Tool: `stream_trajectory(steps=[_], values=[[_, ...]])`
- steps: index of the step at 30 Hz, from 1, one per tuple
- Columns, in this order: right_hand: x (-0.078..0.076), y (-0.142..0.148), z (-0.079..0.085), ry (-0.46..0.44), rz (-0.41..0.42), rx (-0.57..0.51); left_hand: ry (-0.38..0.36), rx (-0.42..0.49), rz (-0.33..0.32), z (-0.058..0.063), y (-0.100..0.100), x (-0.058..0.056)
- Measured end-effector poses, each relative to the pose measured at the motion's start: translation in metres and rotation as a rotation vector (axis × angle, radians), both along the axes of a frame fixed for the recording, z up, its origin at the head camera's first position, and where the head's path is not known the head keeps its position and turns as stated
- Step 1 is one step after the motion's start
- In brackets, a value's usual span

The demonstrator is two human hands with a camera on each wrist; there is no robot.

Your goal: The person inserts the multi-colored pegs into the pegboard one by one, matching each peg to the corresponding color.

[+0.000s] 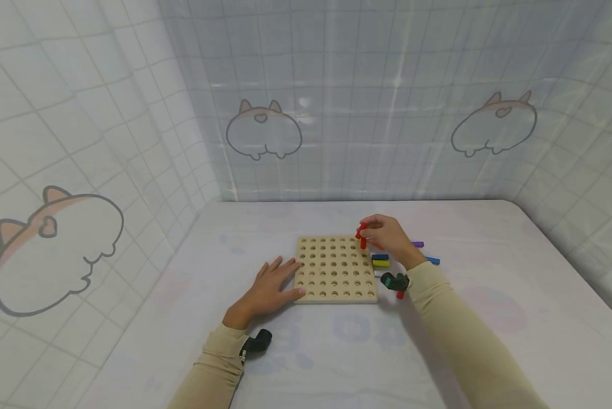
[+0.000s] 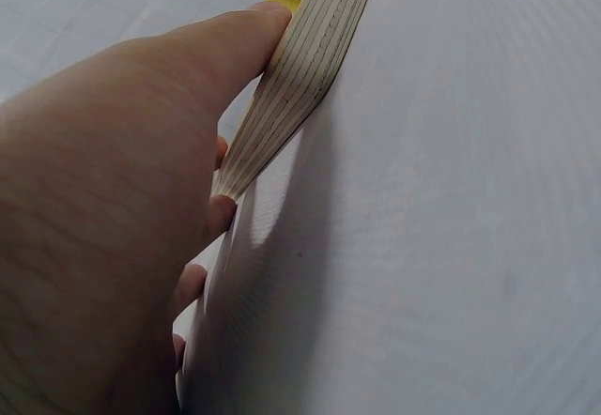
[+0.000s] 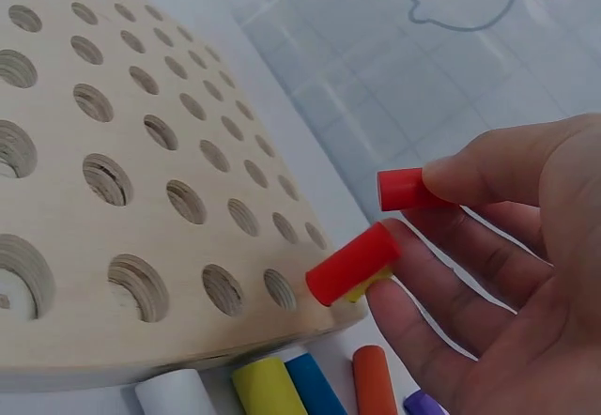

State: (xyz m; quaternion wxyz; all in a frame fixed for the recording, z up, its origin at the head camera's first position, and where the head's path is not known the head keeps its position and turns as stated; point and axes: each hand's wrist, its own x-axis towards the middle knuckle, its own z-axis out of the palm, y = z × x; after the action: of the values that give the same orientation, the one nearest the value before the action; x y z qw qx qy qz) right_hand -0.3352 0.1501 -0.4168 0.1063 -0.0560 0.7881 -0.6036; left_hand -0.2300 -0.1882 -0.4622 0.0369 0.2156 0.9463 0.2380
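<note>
A square wooden board [image 1: 328,299] with rows of round holes lies flat on the table. My left hand [image 1: 270,289] rests at its left side, fingers straight and spread, thumb [image 2: 268,25] on the near corner. Above the far right corner, my right hand [image 1: 387,236] holds two red pegs. One red peg [image 3: 402,190] is pinched by the thumb and index finger. The other red peg [image 3: 352,263] sits tilted between lower fingers, close over the board's corner hole. A bit of yellow [image 3: 368,286] shows behind it, mostly hidden.
Right of the board lie loose pegs: blue [image 1: 380,257], yellow [image 1: 381,263], purple [image 1: 417,244], light blue [image 1: 433,261] and red [image 1: 400,295]. White [image 3: 176,396] and orange [image 3: 375,377] ones lie there too. A grid-patterned curtain [image 1: 367,170] stands behind the table.
</note>
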Motion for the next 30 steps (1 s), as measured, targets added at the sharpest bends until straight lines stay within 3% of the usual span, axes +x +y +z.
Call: stream_trajectory(steps=[21,30], values=[[0.001,-0.011,-0.007,0.171,0.087,0.268,0.017,0.006,0.006,-0.003,0.000,0.002],[0.004,-0.014,-0.005,0.220,0.096,0.329,0.011,-0.014,0.013,0.000,0.001,0.003]])
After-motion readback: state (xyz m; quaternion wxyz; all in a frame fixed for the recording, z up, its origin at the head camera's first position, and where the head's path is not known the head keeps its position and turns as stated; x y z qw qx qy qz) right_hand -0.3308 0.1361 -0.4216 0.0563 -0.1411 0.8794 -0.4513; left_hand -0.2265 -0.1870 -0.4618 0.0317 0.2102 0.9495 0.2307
